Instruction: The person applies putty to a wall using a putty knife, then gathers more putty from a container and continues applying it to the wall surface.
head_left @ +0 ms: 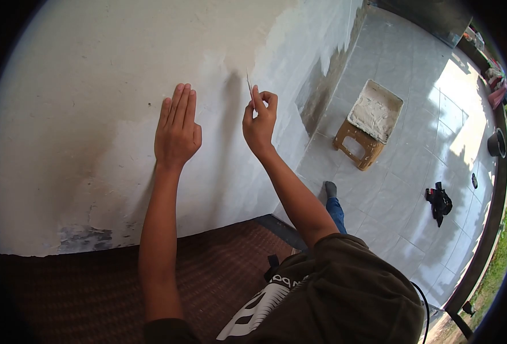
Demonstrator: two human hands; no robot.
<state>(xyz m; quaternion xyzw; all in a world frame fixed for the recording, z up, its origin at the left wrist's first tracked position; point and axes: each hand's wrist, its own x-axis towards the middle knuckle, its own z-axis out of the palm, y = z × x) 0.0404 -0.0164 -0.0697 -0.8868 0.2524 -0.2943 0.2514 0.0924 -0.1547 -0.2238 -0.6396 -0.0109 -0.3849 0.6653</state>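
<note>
My left hand point(177, 127) lies against the wall point(116, 63) with its fingers stretched out and held side by side; nothing is in it. To its right, my right hand point(259, 121) pinches a thin putty knife point(249, 86), which shows nearly edge-on with its blade pointing up. The blade is close to the wall and casts a long shadow there. Patches of whitish filler spread over the wall around both hands, against older beige paint. The knife's handle is mostly hidden by my fingers.
A tray point(395, 121) with white paste rests on a brown plastic stool point(372, 152) on the grey tiled floor. A brown woven surface point(99, 292) runs along the wall below me. Black items point(438, 202) and a dark bucket point(496, 143) sit on the right.
</note>
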